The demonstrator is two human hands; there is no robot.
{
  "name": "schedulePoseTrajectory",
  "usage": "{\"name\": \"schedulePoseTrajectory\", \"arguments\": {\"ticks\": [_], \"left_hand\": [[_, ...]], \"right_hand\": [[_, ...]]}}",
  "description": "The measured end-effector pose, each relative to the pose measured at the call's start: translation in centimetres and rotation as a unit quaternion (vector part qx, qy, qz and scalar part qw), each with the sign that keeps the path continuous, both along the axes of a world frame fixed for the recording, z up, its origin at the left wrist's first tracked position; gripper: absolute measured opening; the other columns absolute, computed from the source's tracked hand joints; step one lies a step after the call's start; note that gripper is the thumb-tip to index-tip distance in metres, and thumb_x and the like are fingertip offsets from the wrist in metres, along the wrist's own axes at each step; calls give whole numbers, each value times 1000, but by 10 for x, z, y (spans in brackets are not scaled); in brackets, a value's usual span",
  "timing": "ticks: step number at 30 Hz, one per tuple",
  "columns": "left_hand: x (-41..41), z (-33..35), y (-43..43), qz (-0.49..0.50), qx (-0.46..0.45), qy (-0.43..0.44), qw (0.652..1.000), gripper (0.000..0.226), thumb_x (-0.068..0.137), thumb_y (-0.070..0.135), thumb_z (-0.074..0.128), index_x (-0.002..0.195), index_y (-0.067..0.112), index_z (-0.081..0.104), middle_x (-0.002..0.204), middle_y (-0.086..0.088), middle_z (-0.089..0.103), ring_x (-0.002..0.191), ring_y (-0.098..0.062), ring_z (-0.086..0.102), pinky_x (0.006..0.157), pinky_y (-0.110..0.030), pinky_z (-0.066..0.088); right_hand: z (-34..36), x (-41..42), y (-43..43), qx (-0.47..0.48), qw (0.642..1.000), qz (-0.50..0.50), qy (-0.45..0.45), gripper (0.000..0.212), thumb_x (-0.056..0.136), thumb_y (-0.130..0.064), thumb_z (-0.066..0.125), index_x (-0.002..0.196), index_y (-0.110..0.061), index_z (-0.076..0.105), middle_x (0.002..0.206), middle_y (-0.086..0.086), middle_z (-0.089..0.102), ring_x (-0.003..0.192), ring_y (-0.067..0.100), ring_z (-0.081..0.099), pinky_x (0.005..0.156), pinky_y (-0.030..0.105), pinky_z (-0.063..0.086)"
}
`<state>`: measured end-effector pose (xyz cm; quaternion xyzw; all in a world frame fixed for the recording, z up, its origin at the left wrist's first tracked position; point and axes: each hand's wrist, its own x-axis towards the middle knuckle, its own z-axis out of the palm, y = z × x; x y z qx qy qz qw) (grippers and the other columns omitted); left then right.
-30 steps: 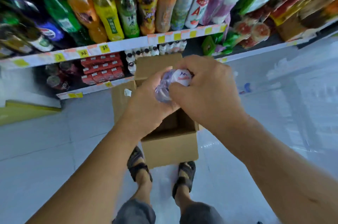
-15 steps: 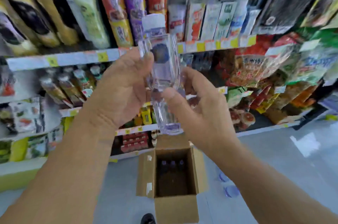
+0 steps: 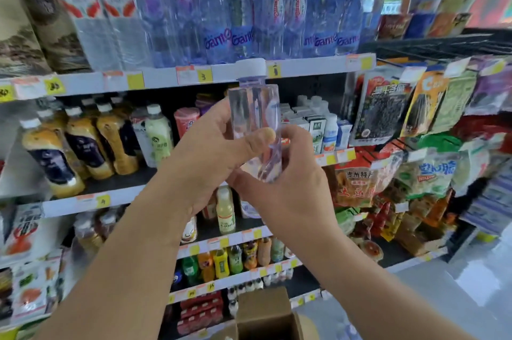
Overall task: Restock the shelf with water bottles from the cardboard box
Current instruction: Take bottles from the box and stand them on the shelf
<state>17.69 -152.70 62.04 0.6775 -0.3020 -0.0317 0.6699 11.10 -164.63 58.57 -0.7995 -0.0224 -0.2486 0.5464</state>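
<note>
Up from the cardboard box [image 3: 266, 314] — water bottle [image 3: 253, 129] upright.
Grip: left hand [image 3: 205, 156] at its middle, right hand [image 3: 288, 181] at its base; shelf [image 3: 304, 69] just above.

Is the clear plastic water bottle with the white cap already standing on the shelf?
No, the left hand and right hand hold the clear plastic water bottle cap up, in front of the shelf.

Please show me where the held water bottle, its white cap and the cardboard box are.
water bottle [image 3: 253, 109]: head view, clear body below the cap.
white cap [image 3: 250, 68]: head view, side of the cap.
cardboard box [image 3: 263, 307]: head view, its upright flap.
</note>
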Motion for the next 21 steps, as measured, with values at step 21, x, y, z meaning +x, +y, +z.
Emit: {"name": "schedulePoseTrajectory", "arguments": {"ticks": [21], "left_hand": [[67,42,19,17,-6,-8,1000,46,80,39,73,122,23,62,105,-2,75,99,-20,70,93,-45,50]], "right_hand": [[16,51,25,27,1000,-11,-10,58,72,-47,83,105,-64,38,114,-24,58,105,-6,57,87,21,50]]}}
